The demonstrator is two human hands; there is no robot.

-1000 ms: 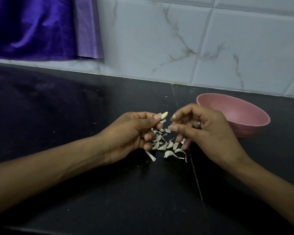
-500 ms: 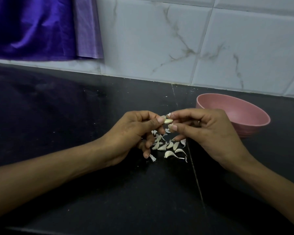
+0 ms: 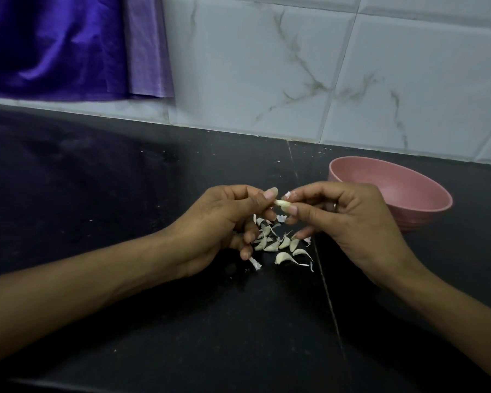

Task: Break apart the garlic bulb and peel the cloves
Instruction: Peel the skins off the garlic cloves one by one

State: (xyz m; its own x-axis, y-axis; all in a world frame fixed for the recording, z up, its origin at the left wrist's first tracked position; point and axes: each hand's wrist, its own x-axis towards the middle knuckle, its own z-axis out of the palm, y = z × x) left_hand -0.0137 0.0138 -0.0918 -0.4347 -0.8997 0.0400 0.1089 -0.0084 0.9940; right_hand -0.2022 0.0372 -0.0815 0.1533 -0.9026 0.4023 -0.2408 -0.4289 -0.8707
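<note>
A small pale garlic clove (image 3: 283, 203) is held just above the black counter (image 3: 125, 222) between both hands. My left hand (image 3: 221, 222) pinches its left end with thumb and forefinger. My right hand (image 3: 343, 219) pinches the right end, and a scrap of white skin (image 3: 287, 194) sticks up at its fingertips. Below the hands lies a loose pile of several garlic cloves (image 3: 281, 245) mixed with bits of papery skin (image 3: 255, 263).
A pink bowl (image 3: 425, 205) stands on the counter just right of my right hand, its inside showing nothing. A white marbled tile wall (image 3: 295, 66) closes the back. Purple cloth (image 3: 54, 43) hangs at the upper left. A seam (image 3: 328, 296) runs through the counter.
My right hand came in from the right and took hold of the clove that my left hand held alone. The clove turned from upright to lying across, and a scrap of skin now sticks up.
</note>
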